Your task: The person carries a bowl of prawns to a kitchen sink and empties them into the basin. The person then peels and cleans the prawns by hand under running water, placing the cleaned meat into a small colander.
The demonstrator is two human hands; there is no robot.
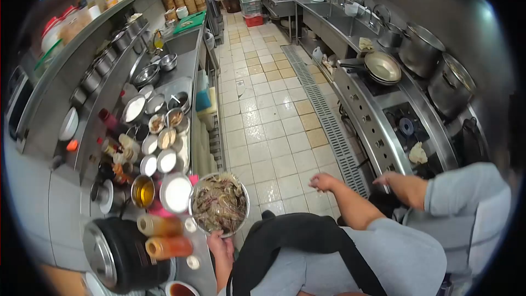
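My left hand (pixel 220 245) grips the near rim of a round metal bowl (pixel 246 216) at the edge of the left counter. The bowl is heaped with greyish-brown raw shrimp (pixel 220 201). My fingers are partly hidden under the bowl. Over the tiled floor hangs my right hand (pixel 324 182), with loosely bent fingers slightly apart and nothing seen in it. Close to the bowl stand a container of white powder or granules (pixel 176 193), a metal pot of yellow oil (pixel 143 192) and two squeeze bottles (pixel 169 246) lying near the counter's edge.
Another person's hand (pixel 387 178) and grey sleeve are close on my right. A stove (pixel 406 126) with pans (pixel 382 68) and tall pots lines the right wall. Seasoning bowls (pixel 166 138) crowd the left counter. A black round cooker (pixel 129 255) stands at near left. A floor drain grate (pixel 318 107) runs along the aisle.
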